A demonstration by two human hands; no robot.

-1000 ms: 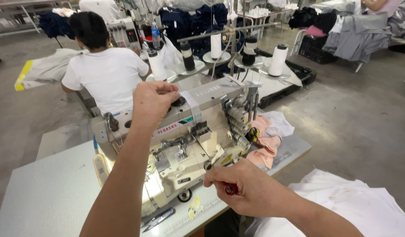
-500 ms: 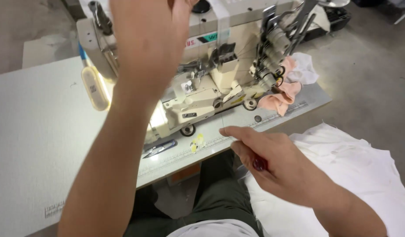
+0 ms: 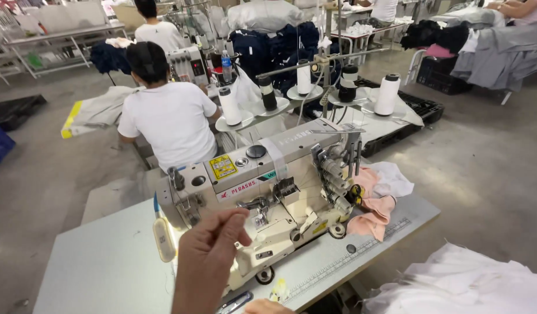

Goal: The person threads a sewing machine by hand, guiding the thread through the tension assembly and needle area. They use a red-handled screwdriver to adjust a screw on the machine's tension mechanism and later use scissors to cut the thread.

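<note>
Your left hand (image 3: 209, 256) hovers raised, its grip pinched nearly closed, fingertips together, nothing visibly held; just beyond it stands the sewing machine (image 3: 262, 192) on the counter (image 3: 100, 267); your right hand (image 3: 267, 306) barely shows below, grip unclear; pink cloth (image 3: 370, 212) lies right.

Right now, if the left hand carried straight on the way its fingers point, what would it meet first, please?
Probably the sewing machine: the left hand points up at its front, though depth is unclear.
</note>
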